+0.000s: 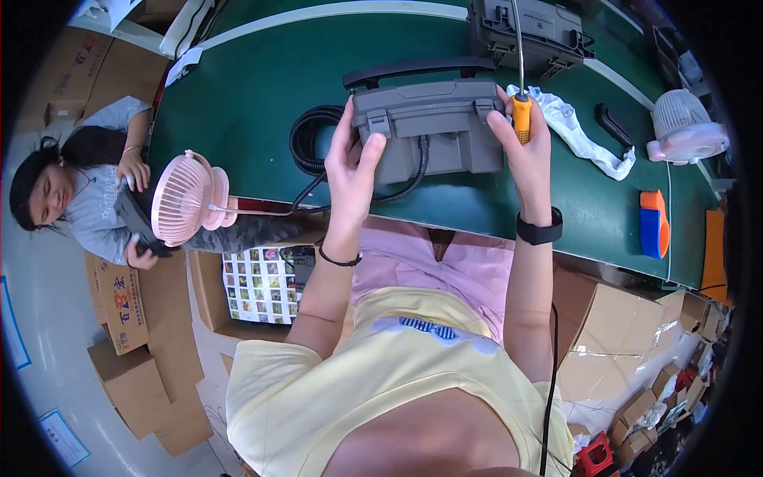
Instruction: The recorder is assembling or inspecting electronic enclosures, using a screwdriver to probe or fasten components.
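While two hands grip the case, its latched front faces the person and its black handle (417,70) lies along the far side. The case (433,119) is at the near part of the green table (254,63); whether it touches the top cannot be told. The left hand (350,163) is clamped on the case's left end, thumb just below the left latch. The right hand (526,143) is clamped on its right end, thumb by the right latch, and also holds a yellow screwdriver (521,119), shank pointing away past the case. A black cable (417,179) loops below the case's front, and a coiled hose (300,141) lies just left of it. Right of the case are a plastic bag (576,135) and a tape roll (655,224); beyond its far right corner stands another case (532,36).
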Available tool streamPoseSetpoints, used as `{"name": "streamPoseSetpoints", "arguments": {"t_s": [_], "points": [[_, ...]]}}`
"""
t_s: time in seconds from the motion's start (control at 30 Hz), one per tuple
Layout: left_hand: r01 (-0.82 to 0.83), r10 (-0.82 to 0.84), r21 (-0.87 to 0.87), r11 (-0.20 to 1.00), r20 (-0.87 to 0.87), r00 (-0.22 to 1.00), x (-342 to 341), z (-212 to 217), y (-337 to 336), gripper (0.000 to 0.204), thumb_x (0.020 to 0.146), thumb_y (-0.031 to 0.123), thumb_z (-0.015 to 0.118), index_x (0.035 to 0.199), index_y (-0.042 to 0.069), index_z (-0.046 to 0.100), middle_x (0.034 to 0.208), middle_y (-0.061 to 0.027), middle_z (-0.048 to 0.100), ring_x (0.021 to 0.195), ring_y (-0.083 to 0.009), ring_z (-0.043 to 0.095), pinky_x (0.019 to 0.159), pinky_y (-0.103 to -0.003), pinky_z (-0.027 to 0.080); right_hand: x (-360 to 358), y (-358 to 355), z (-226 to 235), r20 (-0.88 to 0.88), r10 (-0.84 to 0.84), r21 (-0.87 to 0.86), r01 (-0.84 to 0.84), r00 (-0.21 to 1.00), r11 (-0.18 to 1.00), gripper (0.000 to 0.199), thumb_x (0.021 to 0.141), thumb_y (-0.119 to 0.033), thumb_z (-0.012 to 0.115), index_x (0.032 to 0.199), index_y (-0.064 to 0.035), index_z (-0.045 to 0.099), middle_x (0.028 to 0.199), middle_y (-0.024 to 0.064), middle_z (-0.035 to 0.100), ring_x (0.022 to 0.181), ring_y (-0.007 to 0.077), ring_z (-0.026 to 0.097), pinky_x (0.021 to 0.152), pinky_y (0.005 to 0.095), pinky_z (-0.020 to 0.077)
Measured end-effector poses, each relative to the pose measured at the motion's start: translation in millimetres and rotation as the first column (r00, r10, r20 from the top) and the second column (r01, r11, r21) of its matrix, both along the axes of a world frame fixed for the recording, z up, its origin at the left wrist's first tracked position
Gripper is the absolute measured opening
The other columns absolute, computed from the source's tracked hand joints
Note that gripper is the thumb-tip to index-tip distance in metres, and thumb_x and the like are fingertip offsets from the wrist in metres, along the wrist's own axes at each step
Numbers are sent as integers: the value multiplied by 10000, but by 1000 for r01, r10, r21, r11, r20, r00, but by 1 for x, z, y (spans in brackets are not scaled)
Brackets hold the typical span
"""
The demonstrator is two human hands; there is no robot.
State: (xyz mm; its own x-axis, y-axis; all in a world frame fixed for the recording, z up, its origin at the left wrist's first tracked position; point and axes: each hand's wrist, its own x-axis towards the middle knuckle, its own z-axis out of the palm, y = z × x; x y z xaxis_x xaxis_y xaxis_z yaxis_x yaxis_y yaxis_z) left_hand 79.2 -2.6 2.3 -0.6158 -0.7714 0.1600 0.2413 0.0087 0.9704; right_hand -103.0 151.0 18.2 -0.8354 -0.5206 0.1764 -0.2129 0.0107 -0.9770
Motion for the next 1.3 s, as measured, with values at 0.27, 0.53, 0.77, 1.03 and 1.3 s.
{"name": "streamPoseSetpoints", "arguments": {"t_s": [0.27,0.53,0.77,1.03,1.3], "points": [[-49,51,-61,997,34,998,-1,-3,1,684,953,151,679,1526,-21,348,1374,-152,547,1195,-197,567,1034,-322,449,1,1,0,-30,91,-46,-92,995,995,424,865,-344,790,931,-62,479,1267,121,639,901,115,563,789,247,493],[-67,72,-65,996,83,994,0,-1,4,678,960,152,675,1529,-10,343,1361,-156,570,1172,-210,590,1010,-307,464,-4,-3,-10,-29,120,-34,-121,992,992,433,867,-349,800,1028,-52,530,1054,38,609,863,100,542,758,238,488],[-126,470,-836,534,169,866,13,57,16,652,870,261,759,1417,46,478,1378,-230,483,1233,-414,528,946,-441,501,-16,-6,-15,-26,172,-15,-172,985,985,465,855,-401,800,1041,-53,555,1004,23,577,898,104,550,798,250,478],[178,162,-825,537,308,938,-49,37,-55,332,974,334,564,1183,113,696,1188,-164,661,1172,-363,586,1000,-429,468,-21,-7,-11,-175,51,101,-33,983,994,507,872,-425,774,1132,-23,608,943,75,648,801,164,615,743,283,499],[-46,457,-795,605,300,837,-56,32,-40,260,945,312,588,1023,141,768,1037,-103,729,965,-338,670,851,-429,546,52,53,20,-261,-134,106,166,956,980,339,966,-131,660,1285,-54,576,1039,96,731,902,210,716,805,292,542]]}}
